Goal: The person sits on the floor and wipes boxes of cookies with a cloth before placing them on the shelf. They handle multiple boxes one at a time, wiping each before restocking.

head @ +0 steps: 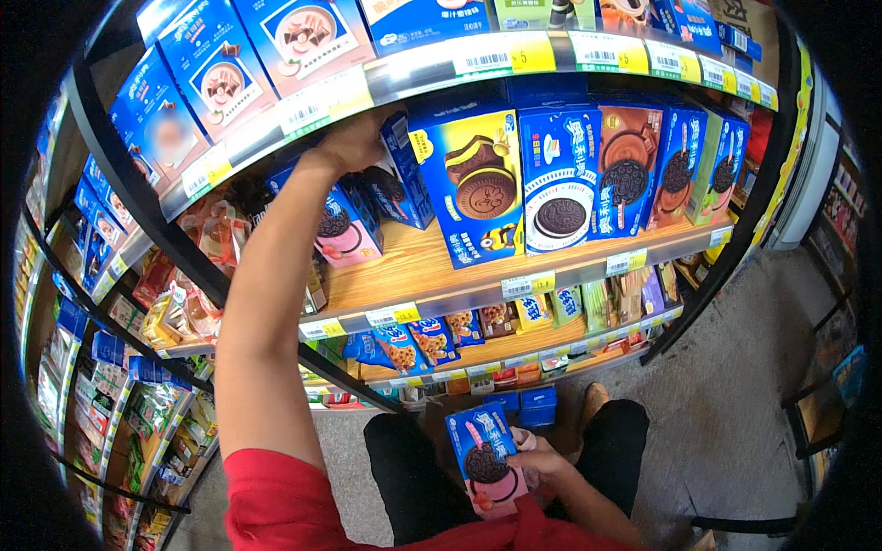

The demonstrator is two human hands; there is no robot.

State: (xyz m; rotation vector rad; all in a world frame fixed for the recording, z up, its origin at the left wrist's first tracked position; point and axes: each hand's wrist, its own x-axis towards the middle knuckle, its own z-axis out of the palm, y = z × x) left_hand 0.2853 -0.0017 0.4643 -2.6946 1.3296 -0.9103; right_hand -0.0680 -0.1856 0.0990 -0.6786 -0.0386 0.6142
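My left hand (353, 143) reaches into the middle shelf above a blue and pink Oreo cookie box (350, 231). Its fingers are partly hidden beside a tilted blue cookie box (401, 182), so I cannot tell whether they grip it. Low in front of my body, my right hand (541, 460) holds another blue and pink Oreo box (484, 458), together with a crumpled pale pink cloth (525, 441). Right of the tilted box, a blue and yellow cookie box (472, 193) and a blue and white Oreo box (561, 182) face outward.
An upper shelf edge (413, 72) with price tags curves over my left hand. Large blue and pink boxes (296, 41) stand above it. Bagged snacks (431, 341) fill the lower shelf. Black shelf posts (148, 179) rise at left. Blue boxes (537, 406) lie near the floor.
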